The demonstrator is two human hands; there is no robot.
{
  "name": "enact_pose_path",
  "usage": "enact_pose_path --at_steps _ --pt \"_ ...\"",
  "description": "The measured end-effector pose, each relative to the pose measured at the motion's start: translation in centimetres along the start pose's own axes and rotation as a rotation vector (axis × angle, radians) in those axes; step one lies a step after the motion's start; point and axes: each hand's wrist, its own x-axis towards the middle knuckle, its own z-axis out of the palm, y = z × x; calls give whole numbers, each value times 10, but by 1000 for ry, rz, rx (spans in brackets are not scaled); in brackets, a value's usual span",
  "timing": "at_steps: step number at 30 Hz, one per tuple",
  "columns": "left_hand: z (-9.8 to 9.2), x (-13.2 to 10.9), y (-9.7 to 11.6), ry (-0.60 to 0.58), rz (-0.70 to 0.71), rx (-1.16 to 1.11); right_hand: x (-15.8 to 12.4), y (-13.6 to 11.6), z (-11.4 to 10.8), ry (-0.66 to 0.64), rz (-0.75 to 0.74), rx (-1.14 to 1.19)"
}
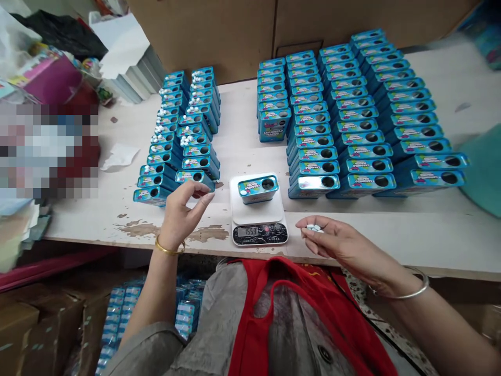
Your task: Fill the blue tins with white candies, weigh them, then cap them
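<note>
A blue caramel tin (258,189) with a round hole in its top stands on a white digital scale (256,214). One white candy (243,193) lies on its lid, and the scale's display is lit. To the left of the scale, my left hand (182,211) hovers beside the nearest tin (191,176) of the left group. Its fingers are bent, with a small gap between thumb and forefinger; I see nothing in them. Right of the scale, my right hand (329,236) is closed around several small white candies (314,227), which show between thumb and fingers.
Rows of blue tins (352,137) fill the table's right side. On the left, two rows of tins (162,141) carry white candies on many lids. Cardboard (207,31) stands behind. A paper stack (133,68) is back left, a teal container (483,167) far right.
</note>
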Motion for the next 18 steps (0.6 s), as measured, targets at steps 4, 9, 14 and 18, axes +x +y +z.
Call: enact_pose_path --at_steps 4,9,14,18 --pt "8 -5 1 -17 4 -45 5 -28 3 -50 -108 -71" --pt "40 -7 7 -65 37 -177 19 -30 22 -128 -83 107" --pt "79 9 9 -86 36 -292 38 -12 42 -118 -64 367" --pt "89 20 6 -72 16 -303 41 -8 48 -100 -95 422"
